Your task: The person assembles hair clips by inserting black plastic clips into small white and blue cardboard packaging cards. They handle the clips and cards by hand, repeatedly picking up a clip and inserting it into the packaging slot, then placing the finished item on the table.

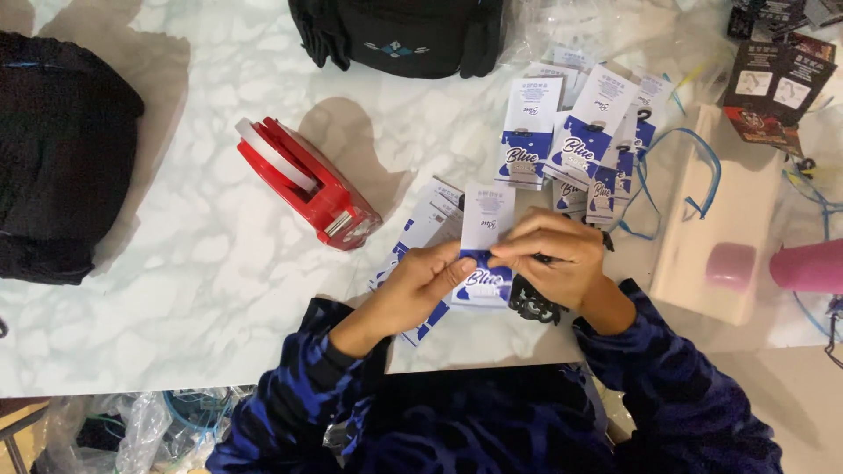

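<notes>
I see a black bag (399,35) at the far edge of the marble table (202,290), shut, contents hidden; another dark bag (61,158) sits at the left. My left hand (421,285) and right hand (553,259) both pinch a white-and-blue card packet (486,250) near the table's front edge, fingers curled closed on its lower half. A black ornate piece (531,305) lies just under my right hand. A red tape dispenser (307,184) stands to the left, well apart. More packets (580,140) pile beyond my hands, and a stack (421,228) lies beneath my left one. A white box (720,219) rests to the right.
</notes>
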